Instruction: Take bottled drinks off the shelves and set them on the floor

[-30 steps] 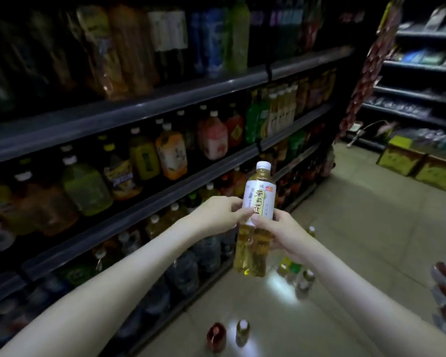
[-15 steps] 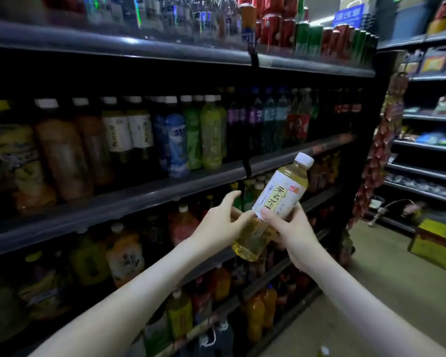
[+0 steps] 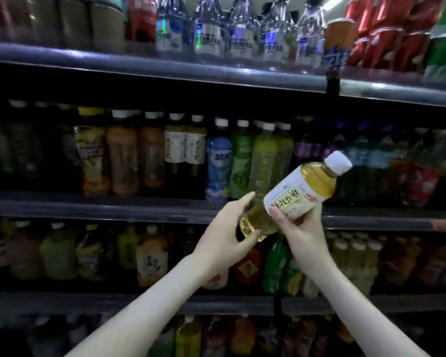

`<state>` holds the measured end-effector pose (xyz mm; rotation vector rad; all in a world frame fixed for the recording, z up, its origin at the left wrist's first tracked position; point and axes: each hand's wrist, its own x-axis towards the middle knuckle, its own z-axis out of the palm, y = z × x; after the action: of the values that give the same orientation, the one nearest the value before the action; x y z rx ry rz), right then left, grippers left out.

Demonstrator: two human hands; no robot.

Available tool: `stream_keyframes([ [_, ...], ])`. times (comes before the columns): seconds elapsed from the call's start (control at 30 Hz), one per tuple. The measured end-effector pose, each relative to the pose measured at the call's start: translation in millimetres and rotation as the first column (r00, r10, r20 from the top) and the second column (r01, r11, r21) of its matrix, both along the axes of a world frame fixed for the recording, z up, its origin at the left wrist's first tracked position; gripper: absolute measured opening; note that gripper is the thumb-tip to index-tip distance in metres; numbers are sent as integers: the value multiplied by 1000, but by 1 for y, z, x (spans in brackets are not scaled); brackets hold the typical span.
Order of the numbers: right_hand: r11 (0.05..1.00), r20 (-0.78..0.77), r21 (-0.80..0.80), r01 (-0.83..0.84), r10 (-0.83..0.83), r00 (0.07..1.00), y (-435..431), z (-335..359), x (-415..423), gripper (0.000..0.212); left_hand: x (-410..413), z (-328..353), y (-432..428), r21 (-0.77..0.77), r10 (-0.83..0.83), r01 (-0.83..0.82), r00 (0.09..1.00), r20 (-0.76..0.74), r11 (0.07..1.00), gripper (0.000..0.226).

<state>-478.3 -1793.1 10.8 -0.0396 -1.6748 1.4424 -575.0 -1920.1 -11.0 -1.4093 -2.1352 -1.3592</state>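
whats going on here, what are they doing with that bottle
A person stands facing stocked drink shelves and holds one tea bottle in front of them with both hands. The right hand grips it around the white label, and the left hand holds the base. The bottle is tilted, its white cap pointing up and to the right, clear of the shelves. It has not been set down, and the floor is out of view. Two matching bottles stand on the middle shelf.
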Motion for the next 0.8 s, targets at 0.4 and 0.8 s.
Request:
stream_keyframes([
  [0.4, 891, 158, 318, -323, 286, 945, -63, 31, -145, 55, -102, 32, -59, 144, 475, -466, 880, -30, 873, 65],
  [0.8, 469, -91, 737, 487, -645, 759, -49, 4, -227, 104, -189, 46, -58, -128, 562, -548, 797, 221, 827, 62],
])
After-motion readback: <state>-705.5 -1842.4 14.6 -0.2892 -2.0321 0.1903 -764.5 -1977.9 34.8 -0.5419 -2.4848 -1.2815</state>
